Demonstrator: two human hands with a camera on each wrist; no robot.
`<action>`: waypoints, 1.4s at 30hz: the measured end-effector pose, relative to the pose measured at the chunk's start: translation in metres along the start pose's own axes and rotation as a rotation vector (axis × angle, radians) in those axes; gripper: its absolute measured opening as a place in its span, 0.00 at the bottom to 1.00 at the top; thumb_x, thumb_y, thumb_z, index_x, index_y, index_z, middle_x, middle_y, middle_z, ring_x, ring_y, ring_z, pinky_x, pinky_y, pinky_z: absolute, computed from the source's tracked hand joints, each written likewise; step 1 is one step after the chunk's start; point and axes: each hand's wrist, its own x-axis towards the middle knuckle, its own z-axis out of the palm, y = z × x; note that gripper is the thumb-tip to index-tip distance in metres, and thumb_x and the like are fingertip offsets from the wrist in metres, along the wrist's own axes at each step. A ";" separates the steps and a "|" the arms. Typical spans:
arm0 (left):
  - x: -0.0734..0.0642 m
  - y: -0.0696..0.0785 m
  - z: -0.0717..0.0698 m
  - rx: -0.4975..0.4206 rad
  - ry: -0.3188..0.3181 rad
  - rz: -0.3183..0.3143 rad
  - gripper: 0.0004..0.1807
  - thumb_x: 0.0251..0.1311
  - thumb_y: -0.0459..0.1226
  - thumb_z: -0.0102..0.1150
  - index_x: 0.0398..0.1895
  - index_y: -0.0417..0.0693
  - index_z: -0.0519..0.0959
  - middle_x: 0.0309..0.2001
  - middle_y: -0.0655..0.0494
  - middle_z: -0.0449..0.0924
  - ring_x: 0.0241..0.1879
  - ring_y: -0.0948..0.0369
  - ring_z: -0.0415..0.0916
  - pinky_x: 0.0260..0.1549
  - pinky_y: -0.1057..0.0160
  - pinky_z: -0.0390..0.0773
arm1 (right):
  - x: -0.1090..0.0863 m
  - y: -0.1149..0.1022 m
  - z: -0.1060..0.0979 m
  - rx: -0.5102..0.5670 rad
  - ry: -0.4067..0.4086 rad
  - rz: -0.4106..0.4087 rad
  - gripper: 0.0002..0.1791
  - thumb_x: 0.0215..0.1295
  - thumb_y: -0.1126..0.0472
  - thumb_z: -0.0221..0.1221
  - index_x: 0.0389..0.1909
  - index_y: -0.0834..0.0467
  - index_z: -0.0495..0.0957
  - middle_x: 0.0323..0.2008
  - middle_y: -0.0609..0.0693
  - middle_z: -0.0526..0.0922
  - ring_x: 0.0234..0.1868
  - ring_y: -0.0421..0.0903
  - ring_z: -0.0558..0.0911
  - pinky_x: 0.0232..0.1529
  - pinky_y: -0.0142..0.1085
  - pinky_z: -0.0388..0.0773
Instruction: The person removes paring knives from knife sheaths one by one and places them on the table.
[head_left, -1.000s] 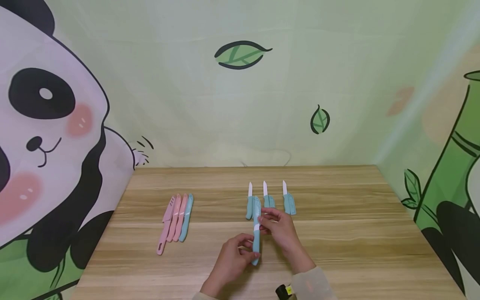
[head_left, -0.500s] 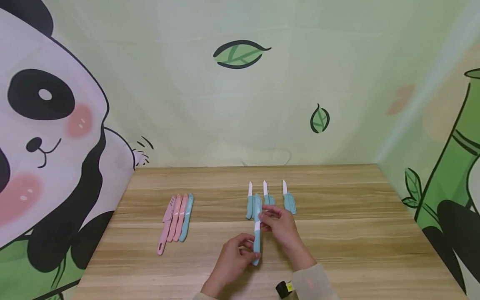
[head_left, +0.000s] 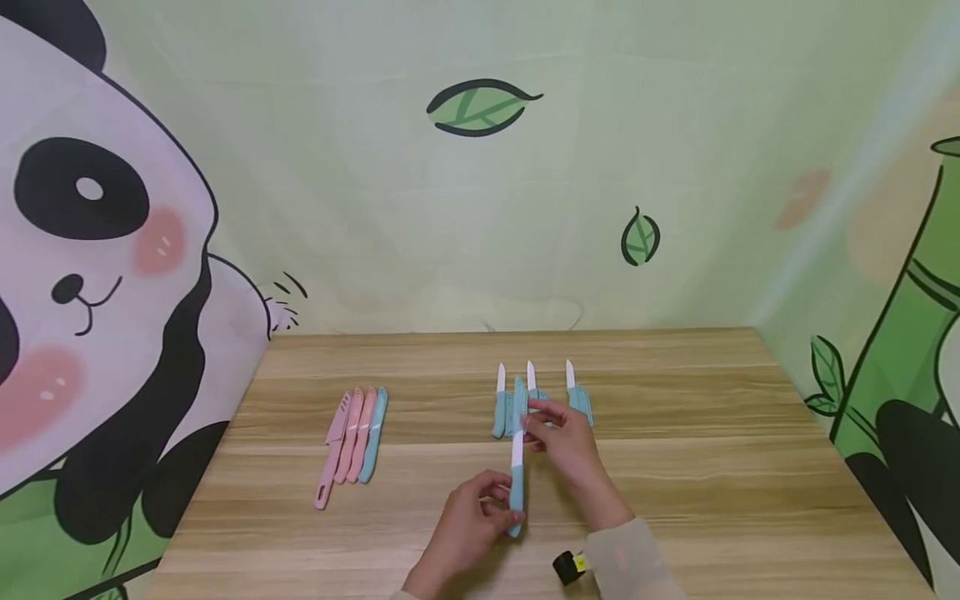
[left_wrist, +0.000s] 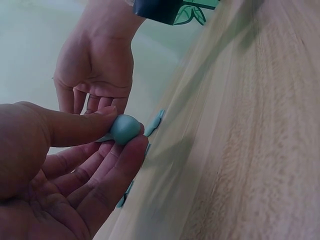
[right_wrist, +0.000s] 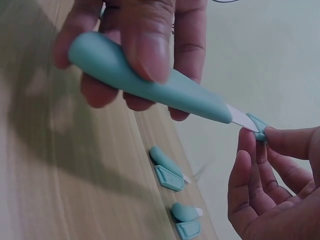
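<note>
My left hand (head_left: 468,521) pinches the turquoise handle (head_left: 517,492) of a small white-bladed paring knife near its butt end. With thumb and fingers, my right hand (head_left: 566,442) pinches the turquoise sheath (head_left: 520,396) at the far end of the blade. Between handle and sheath a stretch of white blade (head_left: 517,452) shows, and the tip is hidden in the sheath. In the right wrist view the knife handle (right_wrist: 150,85) slants across, with the blade (right_wrist: 241,118) running into the sheath (right_wrist: 257,127). The left wrist view catches the rounded handle butt (left_wrist: 125,130) between thumb and fingers.
Behind the hands lie three bare knives, such as the rightmost knife (head_left: 570,375), with turquoise sheaths beside them. To the left, three pink knives (head_left: 352,433) and a turquoise knife (head_left: 372,437) lie side by side in sheaths. A black object (head_left: 567,568) is by the right sleeve.
The right hand and sheath have shifted away from the left hand, and more white blade shows between handle and sheath. Both hands have drifted slightly right.
</note>
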 end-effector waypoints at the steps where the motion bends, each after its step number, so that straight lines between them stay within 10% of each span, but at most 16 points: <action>1: -0.001 0.000 0.000 0.000 -0.002 0.000 0.22 0.56 0.27 0.72 0.54 0.38 0.80 0.41 0.48 0.84 0.32 0.60 0.84 0.30 0.67 0.85 | 0.001 -0.001 0.000 0.003 0.001 0.001 0.17 0.68 0.69 0.64 0.58 0.64 0.82 0.39 0.56 0.87 0.31 0.43 0.86 0.35 0.35 0.86; 42: -0.007 0.003 0.005 0.004 -0.014 0.008 0.21 0.55 0.27 0.73 0.53 0.41 0.80 0.41 0.48 0.84 0.32 0.62 0.82 0.29 0.69 0.83 | 0.005 -0.018 -0.007 0.082 0.052 -0.013 0.17 0.71 0.68 0.62 0.59 0.64 0.80 0.40 0.53 0.88 0.32 0.43 0.88 0.40 0.39 0.88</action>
